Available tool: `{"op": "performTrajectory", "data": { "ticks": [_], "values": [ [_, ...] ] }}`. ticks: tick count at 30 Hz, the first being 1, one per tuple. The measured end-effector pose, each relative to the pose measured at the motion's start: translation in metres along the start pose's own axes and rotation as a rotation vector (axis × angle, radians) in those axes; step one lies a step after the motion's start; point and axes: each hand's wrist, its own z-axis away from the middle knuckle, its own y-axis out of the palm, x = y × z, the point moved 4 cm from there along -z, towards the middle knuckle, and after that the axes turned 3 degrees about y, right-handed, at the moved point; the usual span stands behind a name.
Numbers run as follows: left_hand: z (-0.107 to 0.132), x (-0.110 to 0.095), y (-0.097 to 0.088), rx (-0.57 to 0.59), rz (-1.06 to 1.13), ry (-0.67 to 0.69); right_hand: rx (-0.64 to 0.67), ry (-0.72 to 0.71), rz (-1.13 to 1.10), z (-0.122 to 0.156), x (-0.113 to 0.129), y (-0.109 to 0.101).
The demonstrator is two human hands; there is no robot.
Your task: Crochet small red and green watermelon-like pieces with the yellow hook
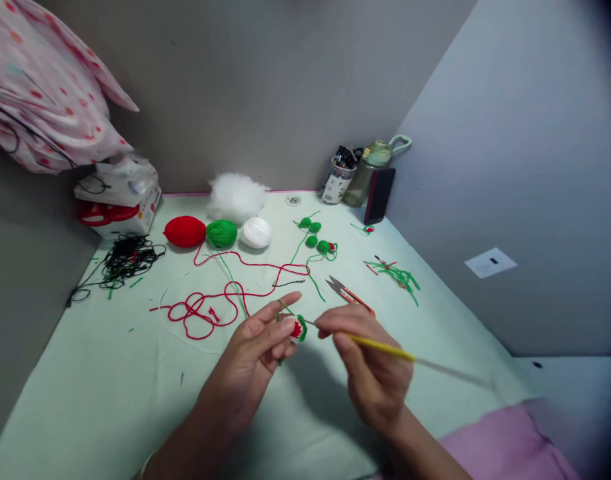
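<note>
Right hand (372,367) holds the hook (380,345) pen-style, tip at the green edge of the piece (298,329), which left hand (255,348) pinches between thumb and fingers, green yarn (287,309) by its raised index finger. To do this well: pinch firm and close to the worked edge, strand evenly taut, small wrist turns so the hook doesn't split yarn. Piece is above the cloth (110,393), scissors (341,287) beyond right hand, red yarn (258,294) beyond left; avoid snagging its loops.

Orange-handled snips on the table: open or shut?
Open: the snips lie with their two pointed tips visibly apart.
</note>
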Motion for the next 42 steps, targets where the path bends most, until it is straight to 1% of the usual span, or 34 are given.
{"op": "performTrajectory", "data": {
  "ticks": [3,5,7,9,11,12,13,14,15,17,19,21,23,27,30,32,34,37,39,42],
  "values": [
    [0.001,-0.003,0.001,-0.005,-0.027,0.059,-0.008,0.138,-0.25,-0.008,-0.005,0.002],
    [0.002,-0.002,0.002,0.002,-0.1,0.099,0.026,0.176,-0.3,-0.011,-0.005,0.007],
    [0.003,-0.001,0.003,0.002,-0.15,0.133,0.04,0.151,-0.253,-0.009,-0.003,0.01],
    [0.002,0.001,0.002,-0.01,-0.155,0.156,0.041,0.075,-0.118,-0.004,0.0,0.012],
    [0.0,0.003,0.001,-0.017,-0.123,0.126,0.061,-0.035,0.045,0.002,0.003,0.012],
    [-0.001,0.004,0.001,-0.013,-0.092,0.091,0.061,-0.072,0.089,0.003,0.003,0.011],
    [-0.002,0.004,0.0,-0.01,-0.056,0.054,0.05,-0.074,0.087,0.004,0.001,0.009],
    [-0.002,0.004,0.0,-0.009,-0.023,0.025,0.014,-0.033,0.036,0.003,-0.002,0.006],
    [-0.003,0.003,0.0,-0.012,0.003,0.01,-0.031,0.041,-0.042,0.001,-0.007,0.003],
    [-0.004,0.001,-0.001,-0.028,0.009,0.028,-0.079,0.192,-0.239,-0.004,-0.015,0.001],
    [-0.004,-0.002,-0.002,-0.031,-0.042,0.077,-0.042,0.268,-0.387,-0.007,-0.019,0.004],
    [-0.004,-0.002,-0.002,-0.017,-0.108,0.119,0.01,0.292,-0.427,-0.009,-0.019,0.008],
    [-0.003,-0.001,-0.002,-0.012,-0.162,0.136,0.019,0.302,-0.409,-0.009,-0.018,0.01],
    [0.0,-0.003,0.001,-0.048,-0.203,0.112,0.014,0.314,-0.407,-0.005,-0.019,0.011],
    [0.001,-0.003,0.004,-0.035,-0.134,0.046,0.012,0.35,-0.449,-0.004,-0.021,0.01],
    [0.001,-0.002,0.004,0.0,-0.06,-0.023,-0.016,0.414,-0.543,-0.005,-0.024,0.009],
    [0.001,-0.002,0.003,0.026,-0.012,-0.057,-0.047,0.501,-0.644,-0.007,-0.028,0.007],
    [0.001,-0.003,0.0,0.033,-0.037,-0.01,-0.047,0.594,-0.719,-0.009,-0.03,0.008],
    [0.002,-0.002,-0.001,0.024,-0.104,0.041,-0.028,0.57,-0.726,-0.009,-0.028,0.01],
    [0.005,-0.001,0.0,0.014,-0.17,0.093,-0.013,0.489,-0.699,-0.007,-0.025,0.013]
  ]
}}
